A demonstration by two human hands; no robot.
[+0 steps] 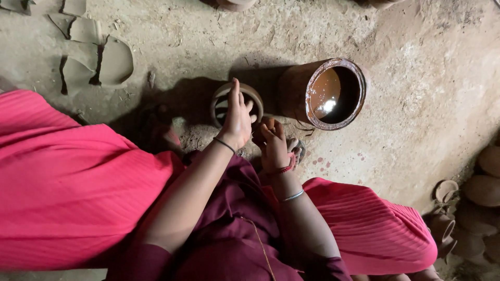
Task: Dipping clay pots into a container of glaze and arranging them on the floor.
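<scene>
My left hand (237,117) reaches forward with its fingers stretched out over the mouth of a small round clay pot (255,98) on the earthen floor. Whether the fingertips touch the rim is hidden by the hand. My right hand (273,147) sits just to the right, curled around a small brown lump (267,125) that may be clay or a wet rag. Right beside both hands stands a larger clay vessel (312,78) filled with glossy brown liquid (333,93). A pink skirt (67,187) spreads over my legs on both sides.
Broken slabs of dried clay (99,62) lie at the upper left. Several unfired clay pots (482,187) and a small cup (446,190) are stacked at the right edge. Another pot's edge (235,4) shows at the top. Brown drips spot the floor (359,156).
</scene>
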